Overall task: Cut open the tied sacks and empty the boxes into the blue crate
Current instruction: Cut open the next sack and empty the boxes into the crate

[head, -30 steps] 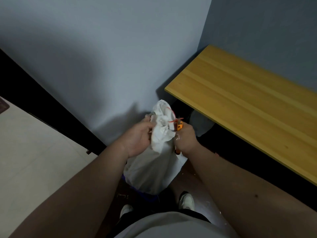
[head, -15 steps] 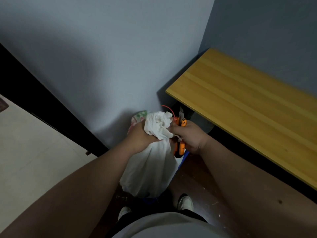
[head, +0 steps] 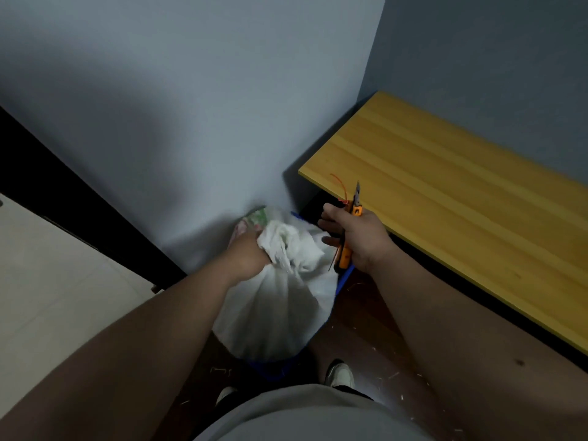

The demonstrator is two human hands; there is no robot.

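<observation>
A corner of grey-blue wall closes the space ahead, with a dark strip running down its foot and pale floor to the left. A yellow wooden table fills the right side, its near corner ending just above the right hand; dark floor scattered with small chips lies below.

One white sack stands in the corner, resting in the one blue crate, whose rim shows only as short blue edges behind, beside and under the sack. Behind the sack's top a bit of printed green and pink packaging shows.

The left hand has its fingers curled tight into the bunched neck of the sack. The right hand, apart from the sack and just right of it, grips one pair of orange-handled cutters with the tip up, together with one thin red tie. Two shoes stand on the dark floor near the crate.
</observation>
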